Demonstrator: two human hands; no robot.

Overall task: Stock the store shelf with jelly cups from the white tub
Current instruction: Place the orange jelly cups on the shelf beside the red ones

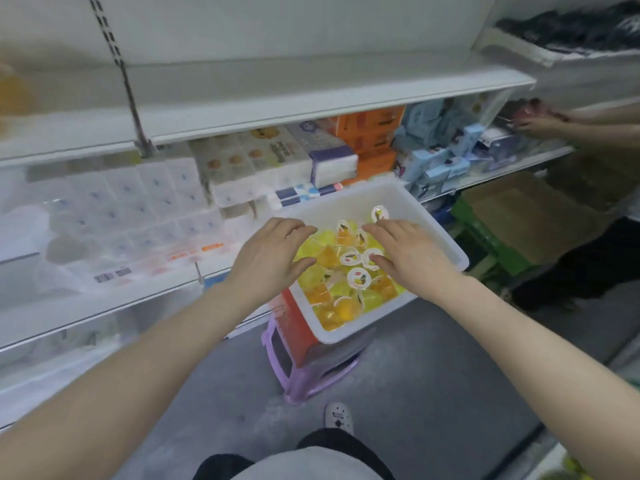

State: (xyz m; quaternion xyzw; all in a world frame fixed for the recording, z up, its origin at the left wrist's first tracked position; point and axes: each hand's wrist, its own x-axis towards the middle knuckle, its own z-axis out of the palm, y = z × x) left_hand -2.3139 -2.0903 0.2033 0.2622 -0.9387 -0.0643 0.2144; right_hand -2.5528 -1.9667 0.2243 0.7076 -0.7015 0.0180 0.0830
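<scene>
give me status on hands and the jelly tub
Left hand and right hand open over white tub, holding nothing. Jelly cups inside. Nothing blocking.

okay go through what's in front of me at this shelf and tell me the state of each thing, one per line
Left hand: open, fingers spread over the tub, holding nothing.
Right hand: open, fingers spread over the jelly cups.
White tub: uncovered, partly full, resting on a box.
Jelly cups: sealed, loosely piled, some tipped over.
Purple stool: upright on the floor, carrying box and tub.
Upper shelf: bare where visible.
</scene>
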